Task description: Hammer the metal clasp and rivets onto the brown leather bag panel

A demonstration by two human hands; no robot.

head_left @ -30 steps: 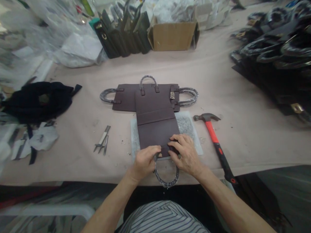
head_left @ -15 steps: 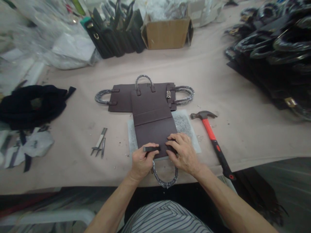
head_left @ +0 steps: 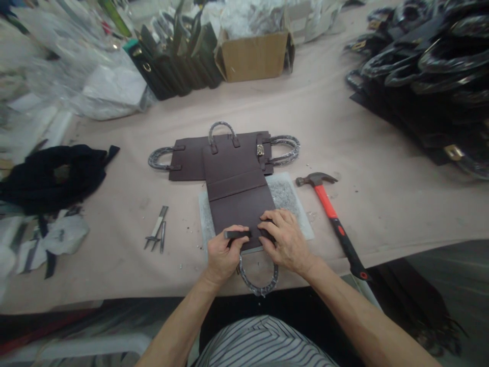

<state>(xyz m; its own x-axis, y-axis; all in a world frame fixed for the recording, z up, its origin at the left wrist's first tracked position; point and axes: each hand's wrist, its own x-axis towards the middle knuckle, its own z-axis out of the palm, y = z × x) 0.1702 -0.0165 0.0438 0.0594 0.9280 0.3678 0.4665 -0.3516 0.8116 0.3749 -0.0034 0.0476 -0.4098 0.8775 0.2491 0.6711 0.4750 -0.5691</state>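
A dark brown leather bag panel with a crease across it lies lengthwise in front of me. Its near end carries a plastic-wrapped handle, and another wrapped handle stands at its far end. My left hand pinches a short dark strap-like piece between thumb and fingers, close above the panel. Across from it, my right hand has its fingers curled onto a dark piece at the panel's near right part, mostly hidden by the fingers. Under the panel are a second brown bag piece and a speckled pale slab.
A claw hammer with a red and black grip lies to the right. Dividers and a thin metal rod lie left. Dark bags are heaped at right; a cardboard box and green bags stand behind.
The view has shifted slightly, so the things on the table sit a little differently in the picture. Both hands keep nearly the same pose on the panel.
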